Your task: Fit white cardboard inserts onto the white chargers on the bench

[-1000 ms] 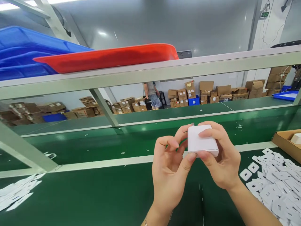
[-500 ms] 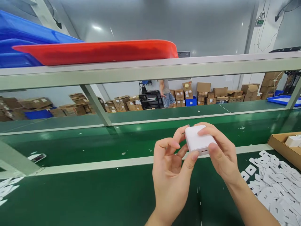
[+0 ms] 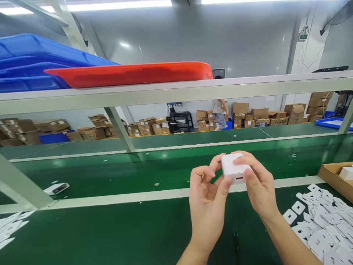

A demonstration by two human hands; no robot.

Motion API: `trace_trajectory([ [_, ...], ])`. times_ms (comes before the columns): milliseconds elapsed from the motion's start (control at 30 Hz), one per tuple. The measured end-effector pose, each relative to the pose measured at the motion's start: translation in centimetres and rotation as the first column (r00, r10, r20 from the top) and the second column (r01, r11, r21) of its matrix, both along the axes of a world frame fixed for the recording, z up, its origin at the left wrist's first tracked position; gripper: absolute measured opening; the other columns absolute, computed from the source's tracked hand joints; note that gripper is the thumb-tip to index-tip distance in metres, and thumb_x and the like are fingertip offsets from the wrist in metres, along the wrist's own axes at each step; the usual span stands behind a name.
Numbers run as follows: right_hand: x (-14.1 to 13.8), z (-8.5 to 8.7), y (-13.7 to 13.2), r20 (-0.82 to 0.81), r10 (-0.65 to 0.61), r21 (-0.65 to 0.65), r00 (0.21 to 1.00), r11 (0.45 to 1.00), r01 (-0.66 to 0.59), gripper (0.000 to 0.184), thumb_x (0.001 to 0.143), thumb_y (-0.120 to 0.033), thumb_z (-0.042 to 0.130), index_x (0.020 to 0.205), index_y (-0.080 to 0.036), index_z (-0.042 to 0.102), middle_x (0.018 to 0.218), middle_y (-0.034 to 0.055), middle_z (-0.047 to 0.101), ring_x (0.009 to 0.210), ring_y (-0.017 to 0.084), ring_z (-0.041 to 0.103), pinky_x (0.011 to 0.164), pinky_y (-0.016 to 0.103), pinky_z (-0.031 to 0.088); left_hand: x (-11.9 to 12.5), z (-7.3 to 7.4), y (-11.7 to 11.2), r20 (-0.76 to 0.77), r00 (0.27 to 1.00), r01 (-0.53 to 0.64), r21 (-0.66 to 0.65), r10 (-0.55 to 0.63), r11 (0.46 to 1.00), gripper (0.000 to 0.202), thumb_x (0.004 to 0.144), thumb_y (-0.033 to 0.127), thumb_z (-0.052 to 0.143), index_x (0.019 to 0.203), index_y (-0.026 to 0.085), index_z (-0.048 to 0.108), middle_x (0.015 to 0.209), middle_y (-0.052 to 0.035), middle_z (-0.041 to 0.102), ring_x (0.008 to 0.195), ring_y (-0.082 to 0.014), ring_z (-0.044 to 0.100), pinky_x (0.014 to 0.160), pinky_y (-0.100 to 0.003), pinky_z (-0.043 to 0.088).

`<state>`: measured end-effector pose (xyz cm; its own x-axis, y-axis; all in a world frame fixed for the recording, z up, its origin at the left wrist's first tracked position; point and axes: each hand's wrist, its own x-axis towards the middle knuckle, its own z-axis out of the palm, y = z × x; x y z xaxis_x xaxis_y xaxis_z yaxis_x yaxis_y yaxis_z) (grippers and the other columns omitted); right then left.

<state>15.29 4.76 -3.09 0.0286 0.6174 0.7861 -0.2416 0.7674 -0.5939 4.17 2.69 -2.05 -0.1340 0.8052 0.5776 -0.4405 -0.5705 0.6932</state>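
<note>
Since the frame a second ago, the thumb of the right hand has moved off the front edge of the white block to its right corner, leaving the slot in the end face uncovered. Both hands grip the block: the left hand pinches its left side, index finger curled clear, while the right lays an index finger on top. Best, I judge, to keep fingertips light and away from the slot, turning slowly with one hand always firm. The block sits between the fingertips, held above the surface. On that lies a thin dark tool; to the right, loose white plates spread near a shallow carton. Farther off, a red tray rests on the shelf, and beyond, a co-worker is beside stacked boxes.
</note>
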Motion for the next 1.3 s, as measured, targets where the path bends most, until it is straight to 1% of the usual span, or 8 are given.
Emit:
trace_trajectory([
  [133, -0.2, -0.5, 0.3, 0.017, 0.004, -0.013, 1.000, 1.000, -0.004, 0.022, 0.097, -0.037, 0.047, 0.102, -0.031, 0.068, 0.112, 0.0045, 0.057, 0.104, 0.020, 0.054, 0.080, 0.031, 0.046, -0.2, 0.0, 0.2, 0.003, 1.000, -0.014, 0.010, 0.014, 1.000, 0.025, 0.082, 0.024, 0.071, 0.080, 0.022, 0.046, 0.103, -0.0039, 0.071, 0.106, -0.0159, 0.064, 0.078, -0.020, 0.054],
  [367, -0.5, -0.7, 0.4, -0.003, -0.149, 0.013, 0.989, 0.989, 0.149, 0.025, 0.098, -0.039, 0.040, 0.095, -0.025, 0.060, 0.104, 0.0055, 0.056, 0.099, 0.020, 0.054, 0.075, 0.031, 0.044, 0.6, -0.4, 0.3, 0.023, 0.999, -0.029, -0.058, 0.031, 0.998, 0.031, 0.075, 0.029, 0.077, 0.080, 0.022, 0.047, 0.101, -0.0036, 0.069, 0.100, -0.0180, 0.067, 0.076, -0.024, 0.055],
  [467, -0.4, -0.6, 0.3, -0.005, -0.132, -0.010, 0.991, 0.991, 0.132, 0.027, 0.098, -0.041, 0.040, 0.094, -0.024, 0.059, 0.106, 0.0066, 0.057, 0.100, 0.021, 0.055, 0.076, 0.032, 0.045, 0.6, -0.1, 0.1, -0.012, 1.000, -0.030, -0.094, 0.029, 0.995, 0.031, 0.074, 0.029, 0.077, 0.087, 0.022, 0.049, 0.109, -0.0062, 0.068, 0.098, -0.0196, 0.067, 0.077, -0.028, 0.056],
  [633, -0.2, -0.4, 0.1, -0.011, -0.088, 0.005, 0.996, 0.996, 0.088, 0.025, 0.099, -0.039, 0.040, 0.095, -0.025, 0.060, 0.108, 0.0057, 0.056, 0.103, 0.020, 0.054, 0.081, 0.032, 0.044, 0.2, 0.6, -0.4, -0.110, 0.990, -0.104, -0.094, 0.094, 0.990, 0.030, 0.073, 0.029, 0.077, 0.094, 0.022, 0.057, 0.115, -0.0070, 0.062, 0.102, -0.0194, 0.063, 0.076, -0.026, 0.057],
  [833, -0.2, -0.2, -0.3, -0.002, -0.085, 0.034, 0.996, 0.996, 0.086, 0.022, 0.097, -0.039, 0.044, 0.096, -0.026, 0.062, 0.109, 0.0063, 0.056, 0.102, 0.021, 0.054, 0.081, 0.033, 0.046, -0.6, 0.4, 0.0, -0.226, 0.974, -0.047, -0.137, 0.016, 0.989, 0.045, 0.069, 0.034, 0.080, 0.109, 0.023, 0.063, 0.111, -0.0066, 0.063, 0.104, -0.0209, 0.061, 0.083, -0.027, 0.055],
  [967, -0.5, -0.1, -0.7, -0.011, -0.047, 0.034, 0.999, 0.998, 0.047, 0.023, 0.098, -0.039, 0.042, 0.097, -0.027, 0.062, 0.112, 0.0064, 0.055, 0.102, 0.021, 0.054, 0.079, 0.033, 0.047, -0.9, 0.3, -0.1, -0.196, 0.980, -0.043, -0.098, 0.023, 0.994, 0.040, 0.071, 0.034, 0.079, 0.109, 0.027, 0.067, 0.121, -0.0062, 0.061, 0.109, -0.0223, 0.060, 0.085, -0.027, 0.055],
  [1100, -0.6, -0.2, -1.1, 0.025, -0.040, 0.062, 0.999, 0.997, 0.038, 0.022, 0.098, -0.037, 0.042, 0.100, -0.028, 0.062, 0.115, 0.0067, 0.053, 0.104, 0.021, 0.054, 0.078, 0.032, 0.048, -1.0, 0.7, -0.6, -0.172, 0.984, -0.052, -0.027, 0.046, 0.998, 0.033, 0.072, 0.033, 0.078, 0.104, 0.026, 0.071, 0.112, -0.0056, 0.062, 0.101, -0.0207, 0.062, 0.082, -0.024, 0.055],
  [1300, -0.8, -0.1, -1.9, 0.055, -0.102, 0.127, 0.993, 0.987, 0.095, 0.020, 0.098, -0.031, 0.041, 0.103, -0.028, 0.060, 0.115, 0.0072, 0.052, 0.110, 0.023, 0.051, 0.082, 0.034, 0.047, -1.3, 1.1, -1.0, -0.189, 0.982, 0.013, 0.006, -0.011, 1.000, 0.035, 0.071, 0.033, 0.078, 0.104, 0.025, 0.071, 0.108, -0.0064, 0.061, 0.098, -0.0222, 0.061, 0.077, -0.025, 0.055],
])
